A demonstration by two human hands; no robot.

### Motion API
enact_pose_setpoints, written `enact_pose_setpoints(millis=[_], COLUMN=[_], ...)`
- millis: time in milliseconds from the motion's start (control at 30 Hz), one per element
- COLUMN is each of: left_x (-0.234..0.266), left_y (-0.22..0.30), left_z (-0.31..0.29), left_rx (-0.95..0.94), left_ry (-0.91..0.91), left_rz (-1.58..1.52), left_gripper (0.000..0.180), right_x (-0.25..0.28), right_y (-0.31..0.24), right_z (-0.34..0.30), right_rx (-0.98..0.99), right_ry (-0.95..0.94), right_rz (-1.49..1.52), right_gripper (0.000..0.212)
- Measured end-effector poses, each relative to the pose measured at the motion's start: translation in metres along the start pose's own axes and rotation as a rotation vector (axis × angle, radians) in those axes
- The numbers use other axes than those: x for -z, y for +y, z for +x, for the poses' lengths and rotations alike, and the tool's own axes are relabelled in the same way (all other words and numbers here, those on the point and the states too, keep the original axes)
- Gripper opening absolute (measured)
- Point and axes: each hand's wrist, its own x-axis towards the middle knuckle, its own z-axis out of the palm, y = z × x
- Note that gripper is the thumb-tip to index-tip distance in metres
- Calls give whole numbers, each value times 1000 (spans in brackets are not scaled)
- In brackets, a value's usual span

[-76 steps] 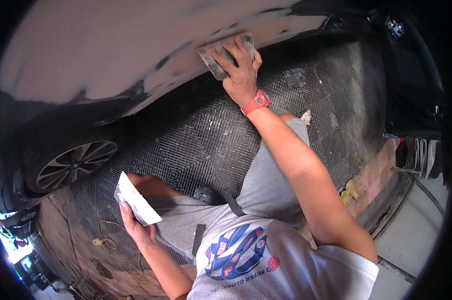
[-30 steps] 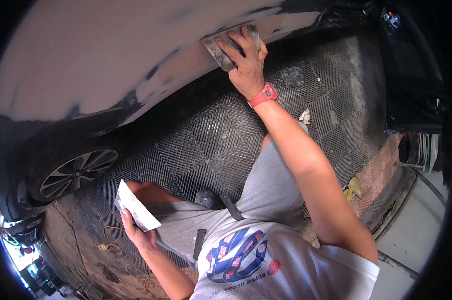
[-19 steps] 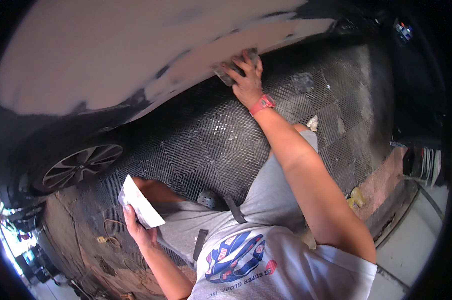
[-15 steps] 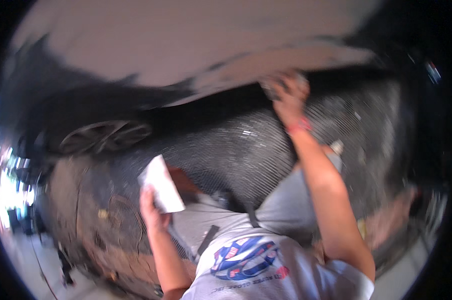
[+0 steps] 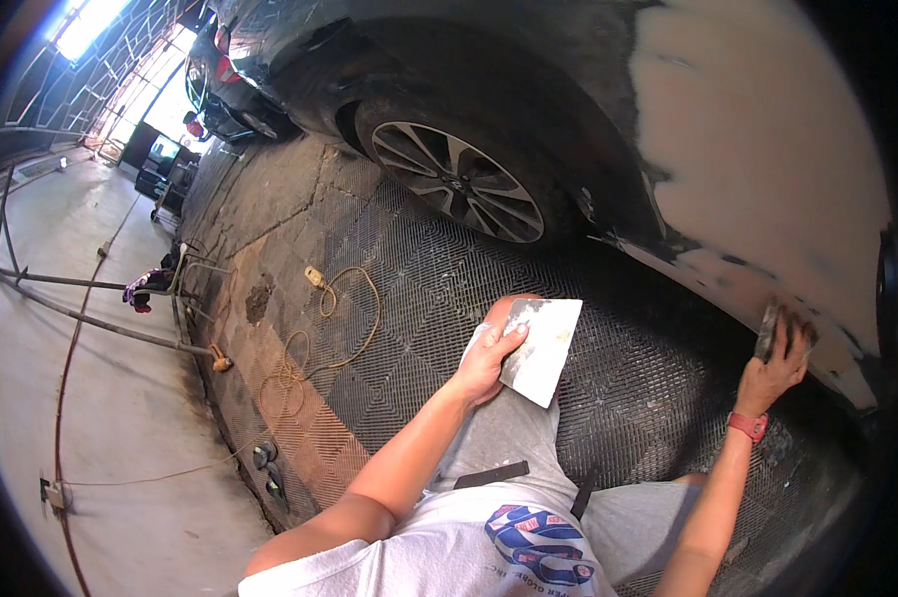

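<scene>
My left hand [image 5: 488, 360] grips a flat pale board [image 5: 539, 348] smeared with grey filler, held above my knee. My right hand [image 5: 773, 365], with a red watch on its wrist, presses a small grey sanding block [image 5: 767, 330] against the lower edge of a dark car's body panel [image 5: 757, 179], which is coated with pale filler. The block is mostly hidden by my fingers.
The car's alloy wheel [image 5: 459, 179] stands on a dark grid floor mat [image 5: 628, 368]. A yellow cable [image 5: 340, 318] lies coiled on the mat's left. Metal pipes [image 5: 91, 318] run along the concrete floor. Another dark car [image 5: 232, 90] is parked further back.
The view has swung left, so the car panel and my right hand now sit at the right edge. My right hand stays on the panel; my left still holds the board.
</scene>
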Motion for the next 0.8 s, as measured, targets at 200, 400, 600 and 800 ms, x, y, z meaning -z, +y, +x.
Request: enact_pose_setpoints(millis=[200, 400, 600, 800], left_x=[-17, -64, -115, -118], left_y=[-9, -58, -69, -58], left_z=[11, 49, 40, 39], left_rx=[10, -191, -317, -292], left_ry=[33, 74, -94, 106], left_rz=[-13, 138, 962, 674], left_gripper=[39, 34, 61, 40], right_x=[-18, 39, 129, 161], right_y=[3, -50, -136, -162], right_z=[-60, -56, -5, -15], right_rx=[-69, -276, -202, 63], right_ry=[-191, -201, -766, -955], right_rz=[1, 389, 652, 527], right_gripper=[78, 60, 54, 57])
